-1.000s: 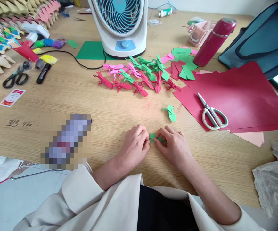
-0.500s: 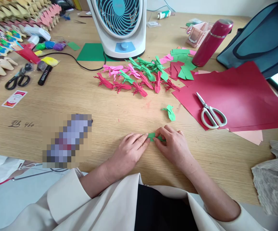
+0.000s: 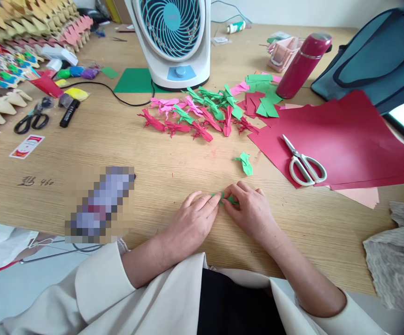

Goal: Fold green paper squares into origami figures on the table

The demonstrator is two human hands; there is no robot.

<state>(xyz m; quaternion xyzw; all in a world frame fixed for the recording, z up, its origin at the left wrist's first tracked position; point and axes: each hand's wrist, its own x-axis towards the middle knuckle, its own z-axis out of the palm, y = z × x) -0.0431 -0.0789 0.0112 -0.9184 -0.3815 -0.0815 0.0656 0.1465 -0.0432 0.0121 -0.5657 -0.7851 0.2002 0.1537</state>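
Observation:
Between my two hands a small piece of green paper point(image 3: 233, 200) lies low on the wooden table, mostly covered by fingers. My left hand point(image 3: 193, 223) presses its fingertips on the paper's left end, fingers close together. My right hand point(image 3: 249, 209) pinches the right part of the paper between thumb and bent fingers. Just beyond my right hand rests a folded green paper figure point(image 3: 245, 164). Farther back lies a group of folded figures in red point(image 3: 202, 131), green point(image 3: 216, 109) and pink point(image 3: 165, 106).
White-handled scissors point(image 3: 305, 167) lie on red paper sheets point(image 3: 355, 139) at the right. Behind stand a fan point(image 3: 181, 70), a red flask point(image 3: 303, 65) and a blue bag point(image 3: 366, 56). Black scissors point(image 3: 30, 122), a marker point(image 3: 69, 114) and a blurred phone-like object point(image 3: 100, 202) are at left.
My left hand has slid slightly over the green paper, so less of it shows. My right hand keeps its pinch. The whole view has shifted a little.

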